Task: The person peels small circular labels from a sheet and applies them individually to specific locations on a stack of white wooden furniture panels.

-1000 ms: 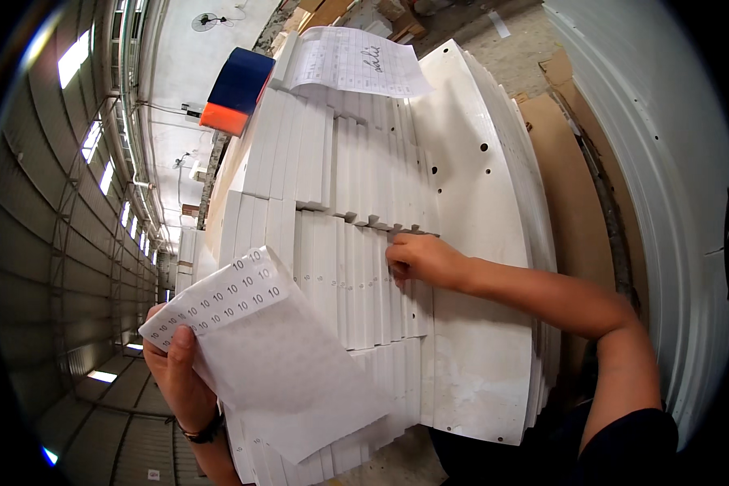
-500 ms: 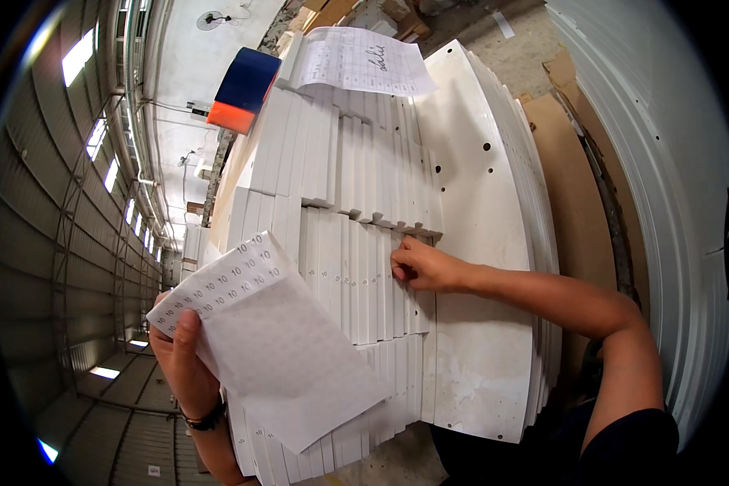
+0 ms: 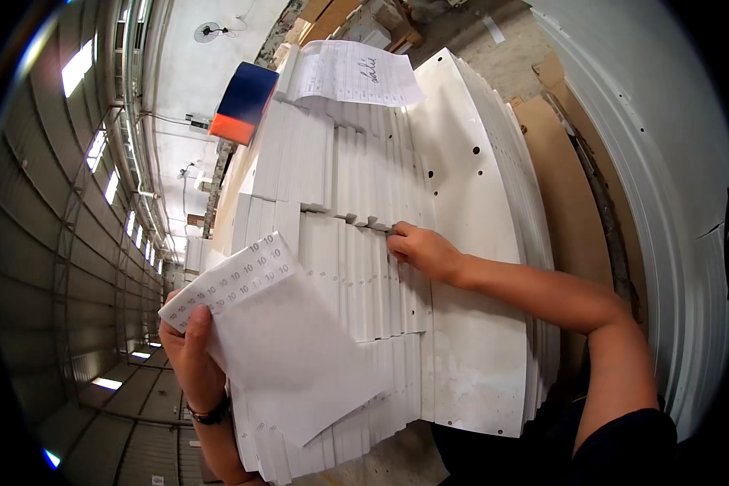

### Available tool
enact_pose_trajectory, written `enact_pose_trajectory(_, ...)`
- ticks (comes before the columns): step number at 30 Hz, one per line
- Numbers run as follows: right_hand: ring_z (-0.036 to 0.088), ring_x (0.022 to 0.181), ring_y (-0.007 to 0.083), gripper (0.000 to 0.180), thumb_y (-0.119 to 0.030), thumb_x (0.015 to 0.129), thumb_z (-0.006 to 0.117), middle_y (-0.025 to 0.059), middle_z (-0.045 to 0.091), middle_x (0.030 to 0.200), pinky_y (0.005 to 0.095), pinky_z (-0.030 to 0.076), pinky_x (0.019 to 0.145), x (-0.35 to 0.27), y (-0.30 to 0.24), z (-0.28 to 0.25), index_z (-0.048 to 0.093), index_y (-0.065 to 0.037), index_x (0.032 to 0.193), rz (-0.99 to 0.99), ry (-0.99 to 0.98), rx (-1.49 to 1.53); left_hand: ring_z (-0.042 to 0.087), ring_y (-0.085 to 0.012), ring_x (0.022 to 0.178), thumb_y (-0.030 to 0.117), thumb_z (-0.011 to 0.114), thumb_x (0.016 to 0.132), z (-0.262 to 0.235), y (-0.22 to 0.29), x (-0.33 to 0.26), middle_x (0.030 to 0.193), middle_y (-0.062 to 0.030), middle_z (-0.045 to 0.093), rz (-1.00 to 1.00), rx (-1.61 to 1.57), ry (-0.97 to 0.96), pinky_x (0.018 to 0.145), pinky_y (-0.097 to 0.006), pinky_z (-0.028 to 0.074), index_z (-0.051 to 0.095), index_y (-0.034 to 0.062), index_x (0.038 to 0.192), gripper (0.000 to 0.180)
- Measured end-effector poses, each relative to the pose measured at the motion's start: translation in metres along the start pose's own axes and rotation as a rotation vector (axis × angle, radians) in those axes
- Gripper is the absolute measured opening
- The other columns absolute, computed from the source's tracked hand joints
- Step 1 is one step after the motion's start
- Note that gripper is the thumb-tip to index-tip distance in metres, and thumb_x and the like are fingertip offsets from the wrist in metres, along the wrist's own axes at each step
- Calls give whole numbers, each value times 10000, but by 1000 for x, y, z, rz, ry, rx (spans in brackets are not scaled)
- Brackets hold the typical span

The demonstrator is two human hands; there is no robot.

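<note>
My left hand (image 3: 190, 344) grips a white sheet of small printed number stickers (image 3: 287, 356) at its upper left edge, thumb on top. The sheet is tilted and covers part of the stacked boards. With fingers curled, my right hand (image 3: 421, 251) touches the narrow white boards (image 3: 360, 296) near their far notched ends. What its fingertips pinch, if anything, is hidden. Small stickers run in a line across several of these boards, just nearer to me than the right hand.
More white boards (image 3: 292, 158) stand in rows farther off, with a written paper sheet (image 3: 360, 73) on top. A dark blue and orange box (image 3: 245, 101) sits at the far left. Large white drilled panels (image 3: 474, 243) are stacked to the right, beside brown cardboard (image 3: 571, 186).
My right hand has moved away from me, from beside the sticker line toward the boards' far ends. My left hand still holds the sticker sheet, shifted slightly right.
</note>
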State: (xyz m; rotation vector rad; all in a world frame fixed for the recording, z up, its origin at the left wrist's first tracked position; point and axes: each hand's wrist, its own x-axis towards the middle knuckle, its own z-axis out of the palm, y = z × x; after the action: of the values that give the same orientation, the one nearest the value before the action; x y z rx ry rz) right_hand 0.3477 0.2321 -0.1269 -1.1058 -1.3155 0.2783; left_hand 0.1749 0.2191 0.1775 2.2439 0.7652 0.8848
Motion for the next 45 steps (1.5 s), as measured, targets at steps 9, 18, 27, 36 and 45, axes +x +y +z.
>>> enact_pose_trajectory(9, 555, 668, 223, 69, -15, 760, 554, 68, 513, 791, 309, 459, 573, 51, -50, -57, 505, -64, 754, -227, 151, -171, 511, -59, 689, 183, 634, 804, 2, -1, 2, 790, -20, 588, 1, 164, -94, 653, -199, 410, 570, -22, 944, 256)
enact_pose_trajectory(18, 591, 770, 139, 196, -175, 815, 616, 56, 587, 859, 253, 497, 646, 71, -126, -97, 592, -35, 951, -288, -30, 316, 519, -70, 702, 162, 631, 809, 5, 7, -2, 809, -35, 600, -3, 231, -154, 648, -201, 414, 573, -37, 961, 257)
enact_pose_trajectory(27, 575, 657, 152, 152, -101, 743, 672, 34, 573, 816, 270, 478, 564, 74, -130, -78, 596, -64, 869, -414, 81, 236, 523, -69, 697, 159, 632, 803, 4, 6, 0, 803, -31, 598, -5, 259, -155, 648, -201, 418, 571, -34, 959, 255)
enact_pose_trajectory(36, 565, 776, 166, 130, -164, 708, 682, 11, 578, 768, 285, 491, 613, 77, -134, -78, 605, -103, 794, -593, 347, -72, 539, -75, 712, 161, 635, 804, 4, 6, 0, 817, -40, 608, 2, 234, -168, 661, -209, 432, 568, -32, 969, 263)
enact_pose_trajectory(45, 568, 727, 159, 115, -164, 714, 669, 8, 576, 749, 273, 493, 584, 76, -132, -74, 602, -91, 773, -588, 312, -78, 530, -70, 687, 171, 641, 803, 2, 5, 0, 798, -36, 605, 14, 269, -171, 645, -208, 430, 572, -33, 953, 262)
